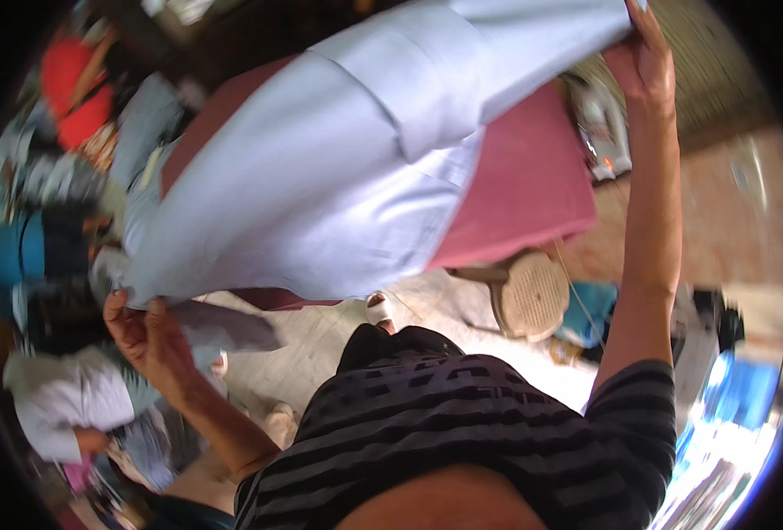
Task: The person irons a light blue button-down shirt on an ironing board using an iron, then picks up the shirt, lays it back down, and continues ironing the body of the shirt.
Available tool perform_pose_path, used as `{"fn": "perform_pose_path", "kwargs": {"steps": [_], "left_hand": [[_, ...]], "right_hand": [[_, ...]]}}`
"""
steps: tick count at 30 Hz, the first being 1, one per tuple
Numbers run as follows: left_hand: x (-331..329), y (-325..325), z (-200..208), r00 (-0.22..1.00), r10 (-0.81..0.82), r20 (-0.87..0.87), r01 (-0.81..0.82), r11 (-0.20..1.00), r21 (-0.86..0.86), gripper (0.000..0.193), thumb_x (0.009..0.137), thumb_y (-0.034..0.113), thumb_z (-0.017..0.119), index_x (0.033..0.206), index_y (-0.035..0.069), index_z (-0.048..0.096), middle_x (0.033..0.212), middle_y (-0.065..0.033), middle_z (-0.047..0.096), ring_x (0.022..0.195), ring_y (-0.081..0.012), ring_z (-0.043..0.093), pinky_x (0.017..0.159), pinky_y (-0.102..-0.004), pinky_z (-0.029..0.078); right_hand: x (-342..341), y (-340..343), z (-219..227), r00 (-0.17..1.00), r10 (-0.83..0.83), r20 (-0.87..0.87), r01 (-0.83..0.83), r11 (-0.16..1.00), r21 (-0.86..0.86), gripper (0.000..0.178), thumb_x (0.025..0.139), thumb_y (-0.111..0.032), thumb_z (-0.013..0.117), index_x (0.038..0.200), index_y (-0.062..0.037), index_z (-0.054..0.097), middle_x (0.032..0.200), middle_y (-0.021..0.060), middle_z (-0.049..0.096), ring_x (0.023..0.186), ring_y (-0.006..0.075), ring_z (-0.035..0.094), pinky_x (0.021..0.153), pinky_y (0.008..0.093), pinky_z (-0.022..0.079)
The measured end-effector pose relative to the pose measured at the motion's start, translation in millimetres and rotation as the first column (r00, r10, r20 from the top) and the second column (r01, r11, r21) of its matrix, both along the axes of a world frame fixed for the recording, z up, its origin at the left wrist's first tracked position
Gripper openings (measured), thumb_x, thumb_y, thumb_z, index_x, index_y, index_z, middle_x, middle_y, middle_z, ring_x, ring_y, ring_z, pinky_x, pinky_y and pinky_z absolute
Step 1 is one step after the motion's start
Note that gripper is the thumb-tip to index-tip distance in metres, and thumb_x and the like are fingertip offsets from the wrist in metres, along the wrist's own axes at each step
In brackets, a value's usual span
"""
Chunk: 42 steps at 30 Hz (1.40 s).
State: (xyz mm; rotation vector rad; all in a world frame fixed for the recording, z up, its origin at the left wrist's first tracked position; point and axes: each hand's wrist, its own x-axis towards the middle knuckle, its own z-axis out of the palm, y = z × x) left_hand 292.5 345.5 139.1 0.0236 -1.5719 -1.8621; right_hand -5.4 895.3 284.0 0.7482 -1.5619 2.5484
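Note:
A light blue garment, perhaps a shirt, is stretched out between my hands in a wide diagonal sheet, with a folded band of cloth across its upper part. My left hand pinches its lower left corner. High at the right, the fingers of my right hand close on its far end, partly cut off by the picture's edge. Beneath the garment lies a table with a maroon cover, partly hidden by it. At the table's right edge rests what looks like a grey and white clothes iron, with a small orange light.
A beige plastic stool stands against the near right side of the table. To the left are heaps of clothes, a person in a red top and another in a white top. Blue packages lie at the lower right.

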Motion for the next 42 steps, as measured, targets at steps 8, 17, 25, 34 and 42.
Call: {"fn": "perform_pose_path", "kwargs": {"steps": [8, 17, 25, 34, 42], "left_hand": [[-65.9, 49.4, 39.1, 0.979, -0.204, -0.001, 0.196, 0.944, -0.267, 0.018, 0.096, -0.001, 0.058, 0.114, 0.000, 0.058, 0.114, -0.0069, 0.057, 0.103, -0.0115, 0.054, 0.090, -0.0255, 0.043], [-110.6, 219.4, 118.4, 0.598, -0.802, 0.010, 0.801, 0.598, 0.041, 0.033, 0.097, 0.005, 0.057, 0.129, -0.002, 0.056, 0.130, -0.0124, 0.058, 0.122, -0.0199, 0.054, 0.109, -0.0360, 0.038], [-87.9, 379.4, 50.2, 0.311, -0.851, 0.424, 0.921, 0.161, -0.354, 0.034, 0.088, -0.004, 0.064, 0.122, 0.000, 0.063, 0.110, -0.0017, 0.064, 0.101, -0.0079, 0.057, 0.092, -0.0238, 0.043], [-71.2, 425.1, 0.6, 0.387, -0.755, 0.529, 0.870, 0.109, -0.481, 0.014, 0.090, -0.001, 0.060, 0.102, -0.002, 0.067, 0.091, 0.0007, 0.065, 0.085, -0.0067, 0.055, 0.081, -0.0247, 0.045], [-104.2, 445.3, -39.4, 0.290, -0.724, 0.626, 0.831, -0.134, -0.540, 0.017, 0.086, -0.002, 0.062, 0.102, -0.001, 0.069, 0.088, -0.0046, 0.062, 0.083, -0.0125, 0.056, 0.077, -0.0282, 0.044]], "right_hand": [[253.5, 144.5, 21.0, 0.834, -0.500, -0.234, 0.544, 0.818, 0.187, 0.012, 0.094, -0.010, 0.059, 0.099, -0.0016, 0.065, 0.100, 0.0076, 0.069, 0.088, 0.0163, 0.068, 0.078, 0.0294, 0.056], [503.2, 277.3, 33.1, 0.661, -0.745, -0.094, 0.691, 0.555, 0.463, 0.032, 0.101, -0.013, 0.054, 0.131, -0.0011, 0.054, 0.119, 0.0080, 0.066, 0.109, 0.0158, 0.063, 0.097, 0.0315, 0.049], [632.1, 325.3, -12.5, 0.359, -0.933, 0.003, 0.673, 0.261, 0.692, 0.038, 0.099, -0.013, 0.057, 0.133, 0.0020, 0.051, 0.120, 0.0085, 0.063, 0.107, 0.0143, 0.061, 0.092, 0.0283, 0.050], [718.6, 306.1, -85.6, -0.197, -0.980, 0.008, 0.482, -0.090, 0.871, 0.040, 0.094, -0.015, 0.066, 0.128, -0.0008, 0.052, 0.101, 0.0100, 0.067, 0.092, 0.0116, 0.059, 0.078, 0.0264, 0.047], [730.3, 287.6, -155.5, 0.064, -0.960, 0.272, 0.736, 0.230, 0.637, 0.035, 0.091, -0.004, 0.066, 0.124, 0.0020, 0.057, 0.105, 0.0076, 0.066, 0.090, 0.0106, 0.061, 0.079, 0.0228, 0.047]]}}
